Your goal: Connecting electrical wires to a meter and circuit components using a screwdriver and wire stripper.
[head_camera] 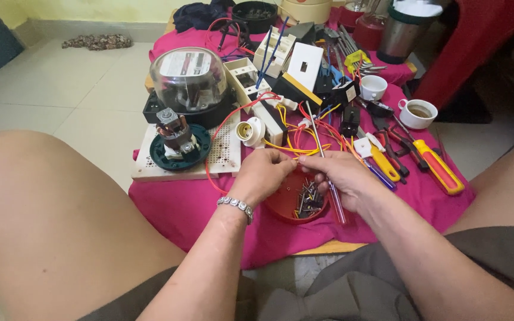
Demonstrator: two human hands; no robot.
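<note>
Hands pinch thin wire (292, 156) over round red bowl (287, 208).

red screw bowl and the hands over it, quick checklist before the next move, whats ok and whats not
1. Red bowl sits flat on the pink cloth: ok.
2. Screws lie inside the bowl: ok.
3. Right hand grips the clear-handled screwdriver: ok.
4. What the left hand pinches at its fingertips: cannot tell, too small.
5. Loose red and yellow wires kept away from the hands: not ok, they run right beside the fingers.
6. Tea cup stands upright, apart from the hands: ok.
</note>
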